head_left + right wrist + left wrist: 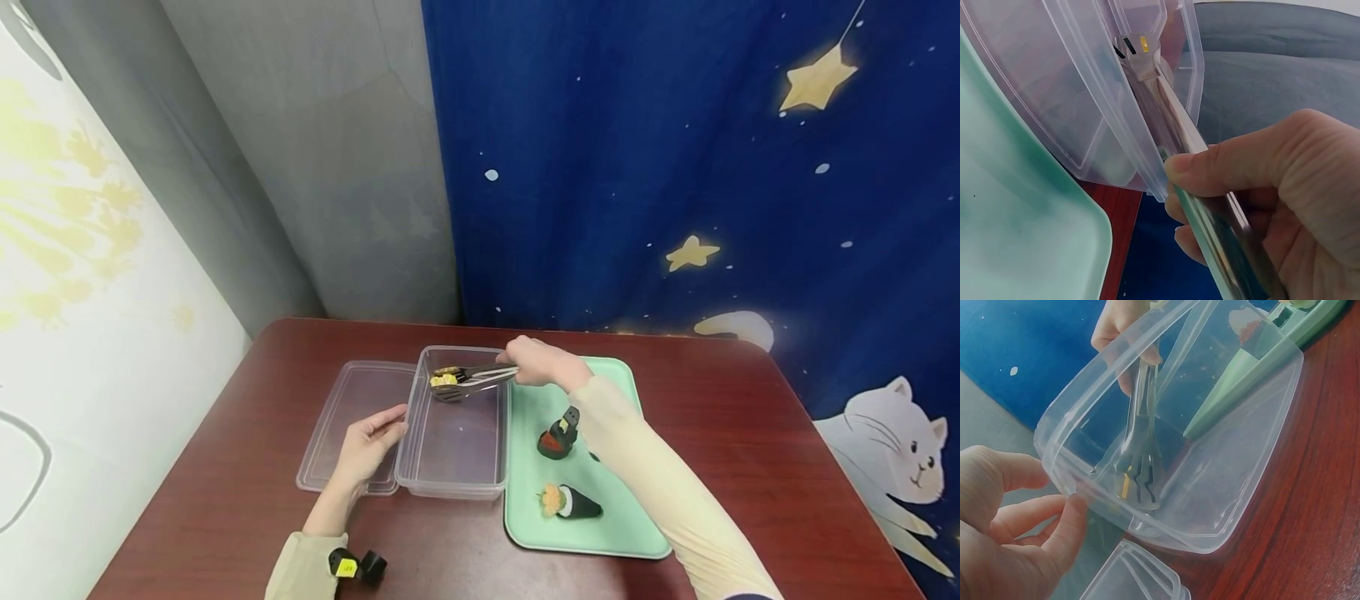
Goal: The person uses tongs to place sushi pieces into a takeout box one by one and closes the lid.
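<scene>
My right hand [536, 361] grips metal tongs [1175, 119], whose slotted ends reach down into a clear plastic container [457, 446]. Between those ends is a small yellow piece [442, 380], mostly covered by the tongs in both wrist views. At the container's left side, my left hand [371, 442] touches the rim with thumb and fingertips, its fingers loosely bent. A pale green tray [592, 537] stands right beside the container. On it lie a sushi piece with red topping [553, 444] and a cone-shaped hand roll [573, 502] with an orange top.
A clear lid [330, 442] lies flat on the brown table [225, 492], left of the container and partly under my left arm. Behind the table's far edge hang a grey curtain [360, 208] and a blue curtain with stars [570, 208]. My right forearm crosses over the tray.
</scene>
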A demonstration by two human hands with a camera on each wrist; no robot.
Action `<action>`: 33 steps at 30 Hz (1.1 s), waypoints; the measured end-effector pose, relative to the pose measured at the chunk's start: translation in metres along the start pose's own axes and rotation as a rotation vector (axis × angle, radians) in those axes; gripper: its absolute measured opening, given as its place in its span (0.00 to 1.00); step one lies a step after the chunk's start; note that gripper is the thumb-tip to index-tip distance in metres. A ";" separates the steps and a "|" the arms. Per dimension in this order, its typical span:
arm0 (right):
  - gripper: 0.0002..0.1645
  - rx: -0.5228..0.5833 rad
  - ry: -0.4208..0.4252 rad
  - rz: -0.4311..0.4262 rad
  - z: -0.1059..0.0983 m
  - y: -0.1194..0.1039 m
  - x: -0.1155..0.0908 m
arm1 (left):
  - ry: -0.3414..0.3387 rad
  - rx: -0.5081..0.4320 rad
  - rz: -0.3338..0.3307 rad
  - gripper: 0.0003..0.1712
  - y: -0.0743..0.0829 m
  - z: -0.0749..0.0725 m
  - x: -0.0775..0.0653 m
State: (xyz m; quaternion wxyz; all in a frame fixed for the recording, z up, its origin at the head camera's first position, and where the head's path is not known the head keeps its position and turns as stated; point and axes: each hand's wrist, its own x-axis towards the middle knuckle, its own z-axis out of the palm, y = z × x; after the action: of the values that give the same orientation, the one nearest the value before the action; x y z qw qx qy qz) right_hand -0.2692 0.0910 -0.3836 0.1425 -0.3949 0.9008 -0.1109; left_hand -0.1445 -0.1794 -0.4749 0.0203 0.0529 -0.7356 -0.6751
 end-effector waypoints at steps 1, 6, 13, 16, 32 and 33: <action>0.20 0.009 -0.006 0.010 0.000 -0.001 0.000 | 0.003 -0.006 0.003 0.19 -0.001 0.000 0.000; 0.24 0.023 -0.023 0.047 -0.002 -0.004 -0.001 | 0.002 -0.030 0.017 0.19 -0.001 0.001 0.001; 0.26 0.005 0.017 0.013 -0.006 -0.001 -0.011 | 0.001 -0.010 0.056 0.19 -0.001 0.002 0.000; 0.28 -0.002 0.056 -0.003 -0.008 0.001 -0.020 | 0.004 -0.010 0.041 0.19 0.000 0.001 -0.001; 0.34 0.125 0.285 -0.017 -0.007 0.023 -0.080 | 0.001 -0.020 0.014 0.20 -0.001 0.002 -0.002; 0.34 0.126 0.299 -0.015 -0.006 0.025 -0.084 | 0.002 -0.020 0.014 0.20 0.000 0.002 -0.002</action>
State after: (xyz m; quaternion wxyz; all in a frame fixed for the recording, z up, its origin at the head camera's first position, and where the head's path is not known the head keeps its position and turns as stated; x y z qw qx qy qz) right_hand -0.2334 0.1704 -0.3713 0.0302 -0.3708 0.9004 -0.2256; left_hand -0.1428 -0.1771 -0.4753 0.0264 0.0483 -0.7290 -0.6823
